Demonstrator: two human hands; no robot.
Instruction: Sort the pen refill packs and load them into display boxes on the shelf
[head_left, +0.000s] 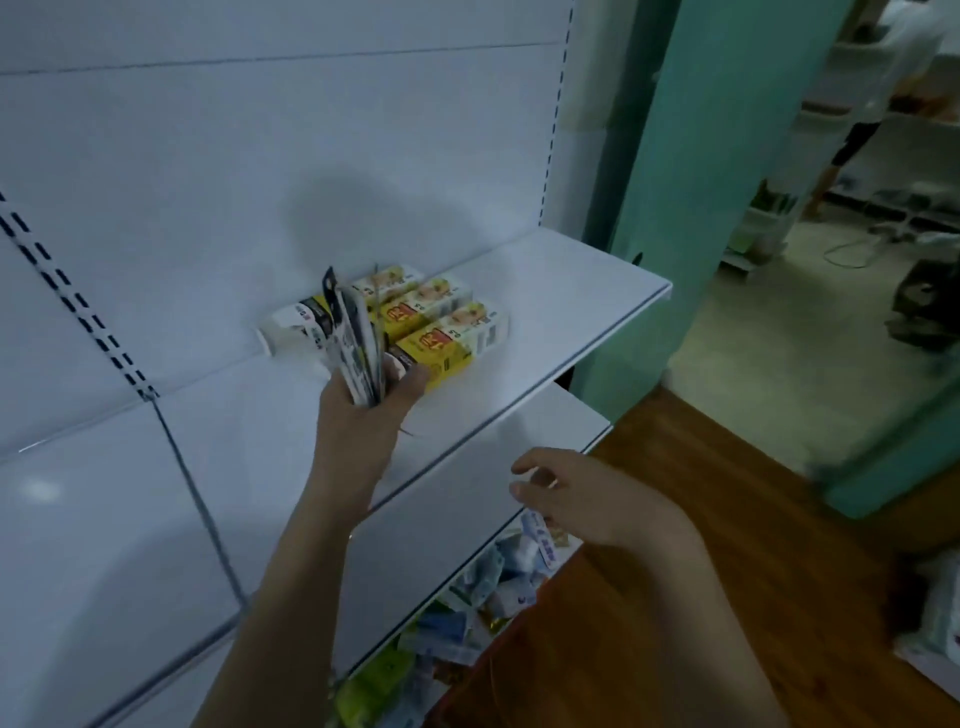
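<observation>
**Gripping a fan of packs at the shelf**

Gripping a small fan of dark refill packs (353, 343) by their lower ends, the left hand (363, 415) is holding them upright over the white shelf (545, 312). Its fingers are curling round the bundle, and the packs are splaying apart at the top. The right hand (566, 499) is hovering lower down, near the shelf's front edge, with fingers loosely bent and nothing in them.

Just behind the fan, several display boxes (441, 322) are lying side by side on the shelf, against the back panel. Most are showing yellow and white printing; one at the left end is looking paler. Whether their tops are open cannot be told.

Below, on a lower shelf (519, 467), a loose heap of packs (483, 587) in blue, white and green is lying unsorted, so much of the task appears to be still ahead.

The splayed packs are the likely trouble. Held only at the bottom, an outer one could be slipping free and dropping onto the shelf or the wooden floor (649, 571). Pushing the bundle forward could also be nudging the boxes out of line, since they are sitting loose. Dim light and blur could be making labels hard to read, risking a pack going into the wrong box.
</observation>
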